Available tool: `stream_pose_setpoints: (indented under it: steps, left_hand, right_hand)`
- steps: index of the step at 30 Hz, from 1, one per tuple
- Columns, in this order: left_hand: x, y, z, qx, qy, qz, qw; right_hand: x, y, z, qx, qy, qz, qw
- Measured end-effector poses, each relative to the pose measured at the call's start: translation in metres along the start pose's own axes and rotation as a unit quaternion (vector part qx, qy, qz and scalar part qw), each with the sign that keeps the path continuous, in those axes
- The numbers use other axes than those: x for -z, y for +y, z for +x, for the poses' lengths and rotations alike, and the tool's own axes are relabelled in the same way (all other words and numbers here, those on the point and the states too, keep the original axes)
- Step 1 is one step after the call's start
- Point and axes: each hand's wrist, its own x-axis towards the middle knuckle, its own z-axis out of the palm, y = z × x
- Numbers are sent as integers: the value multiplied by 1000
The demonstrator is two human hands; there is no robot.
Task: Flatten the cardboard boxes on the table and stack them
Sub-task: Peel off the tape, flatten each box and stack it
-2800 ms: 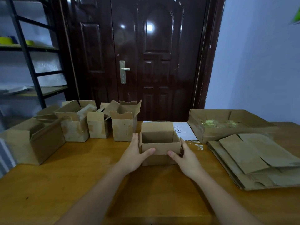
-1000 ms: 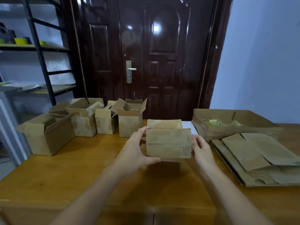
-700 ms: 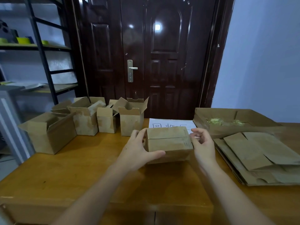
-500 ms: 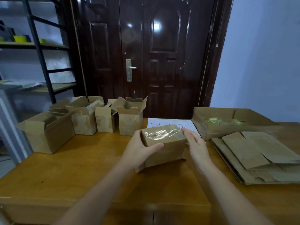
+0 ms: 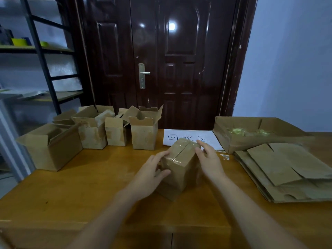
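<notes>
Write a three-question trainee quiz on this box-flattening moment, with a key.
1. True or false: the small box between the left hand and right hand has clear tape over its seam.
2. Where does the flattened stack lie? A) left end of the table B) right end C) on the floor
3. Fill in: the white sheet lies ___ the held box.

Key: 1 true; 2 B; 3 behind

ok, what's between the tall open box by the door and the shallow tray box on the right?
Head view: a white paper sheet with handwritten characters, flat on the table; the held box's top overlaps its near edge.
</notes>
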Motion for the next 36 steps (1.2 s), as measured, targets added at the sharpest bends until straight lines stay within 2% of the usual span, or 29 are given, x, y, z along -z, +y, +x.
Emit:
stream_pose_setpoints:
  steps: [3,5,7,10,15,18,20,23,25,36]
  left_hand:
    - [-2,-5,-4,-25,36,77,996]
    - [-4,-4,-5,-46,58,99,992]
    - [-7,-2,-4,-58,80,121,988]
    - [-14,3,-1,-75,116,162,977]
    - [-24,7,7,-110,169,239,950]
    - [-25,5,12,-174,165,255,937]
    - [-23,5,17,-205,137,253,935]
    - [-20,3,20,-191,88,230,950]
    - [-21,2,22,-201,73,233,949]
    - [-33,-7,28,-251,129,252,926]
  right_hand:
    - [1,-5,-2,35,45,-13,998]
    - [2,-11,-7,90,56,-30,994]
    - [4,-14,-16,156,42,-58,985]
    - [11,-13,-33,213,-25,-124,969]
    - [27,-4,-39,222,-92,-195,951]
    - [24,5,-39,231,-105,-245,936]
    - [20,9,-39,234,-99,-244,936]
    - [18,12,-39,234,-95,-239,938]
    - [17,15,-39,236,-93,-233,939]
    - [16,19,-42,260,-80,-217,937]
